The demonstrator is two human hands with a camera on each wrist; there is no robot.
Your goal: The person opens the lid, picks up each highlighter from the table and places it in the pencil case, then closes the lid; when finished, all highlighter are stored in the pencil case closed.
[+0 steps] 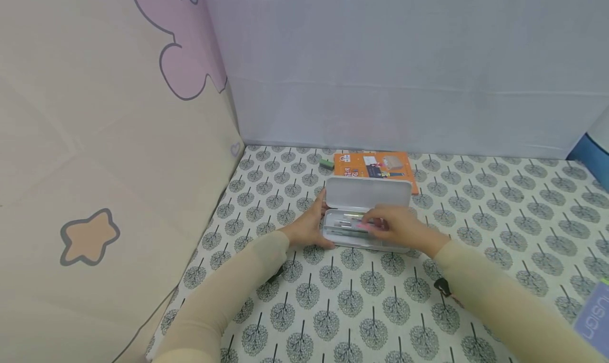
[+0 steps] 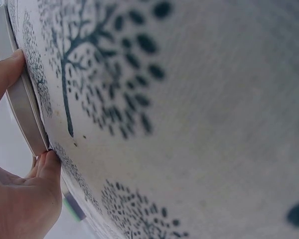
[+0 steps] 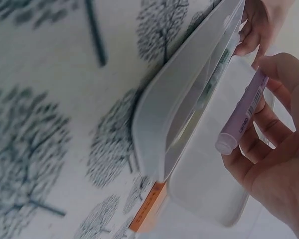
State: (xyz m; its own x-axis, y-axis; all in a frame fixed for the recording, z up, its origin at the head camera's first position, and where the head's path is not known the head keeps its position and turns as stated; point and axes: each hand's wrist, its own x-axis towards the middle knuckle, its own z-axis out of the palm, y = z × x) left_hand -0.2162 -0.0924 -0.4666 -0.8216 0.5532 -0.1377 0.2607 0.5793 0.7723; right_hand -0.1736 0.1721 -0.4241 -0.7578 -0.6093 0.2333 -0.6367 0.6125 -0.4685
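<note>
A white pencil case (image 1: 368, 193) stands on the patterned tablecloth with its lid raised, and several pens (image 1: 349, 223) lie inside. At its left end my left hand (image 1: 306, 226) holds the case, thumb at the front corner and fingers around the back. In the left wrist view the thumb and fingertips press against the case's side (image 2: 27, 112). My right hand (image 1: 402, 226) is over the right part of the case. Between its thumb and fingers it holds a pinkish-purple marker (image 3: 243, 112) with a barcode label, tilted above the open tray.
Behind the lid lies an orange booklet (image 1: 402, 167), with a small green and dark eraser-like block (image 1: 326, 164) to its left. A blue-violet printed item (image 1: 592, 320) is at the lower right. Fabric walls (image 1: 404, 62) rise at the back and left.
</note>
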